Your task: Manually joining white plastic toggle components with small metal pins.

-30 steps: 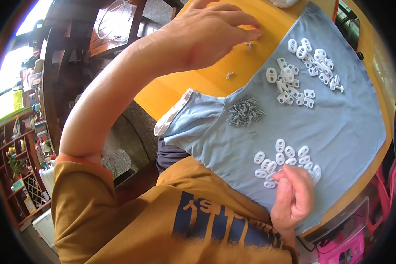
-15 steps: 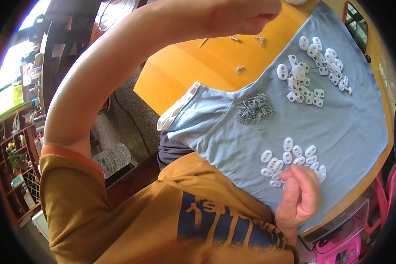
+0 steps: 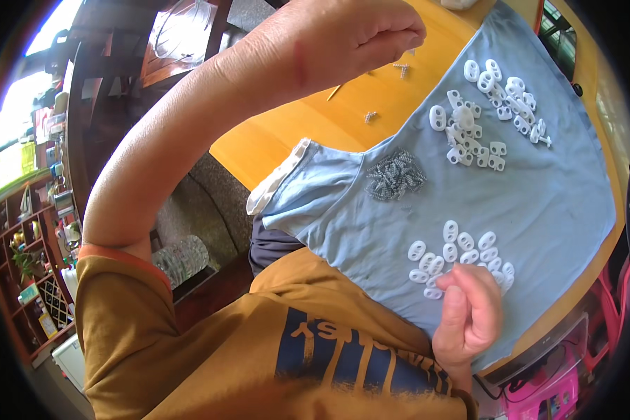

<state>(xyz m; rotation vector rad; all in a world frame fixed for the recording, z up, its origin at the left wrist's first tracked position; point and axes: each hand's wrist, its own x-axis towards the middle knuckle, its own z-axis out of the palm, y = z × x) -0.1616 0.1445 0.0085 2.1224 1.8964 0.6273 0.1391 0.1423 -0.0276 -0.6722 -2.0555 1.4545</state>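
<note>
Head view, lower right of the frame: your right hand [image 3: 469, 315] is loosely curled, thumb drawn up against the bent forefinger, and whether anything is pinched there cannot be told. Its fingertips are at the near edge of a group of white ovals [image 3: 465, 242], each with two holes, spread in a loose layer just above and around your fingers, probably so that single ones come easily to you. They lie on a light-blue garment [image 3: 539, 196] that covers much of the right half; its soft weave likely keeps small parts from rolling or skidding. At the frame's centre, a little right, a heap of small metal springs [image 3: 397, 176] sits on the same cloth, apart from the white plastic, presumably so the kinds do not mix. Higher up, toward the upper right, two clusters of white two-holed pieces [image 3: 437, 117] lie jumbled, close to each other. At the top centre your left hand [image 3: 388, 31] hangs over the yellow table [image 3: 294, 133], fingers folded inward; their undersides are hidden, so you cannot tell what they hold. Below it on the bare wood are two small spring bunches [image 3: 402, 68] and a thin stick [image 3: 334, 92].
</note>
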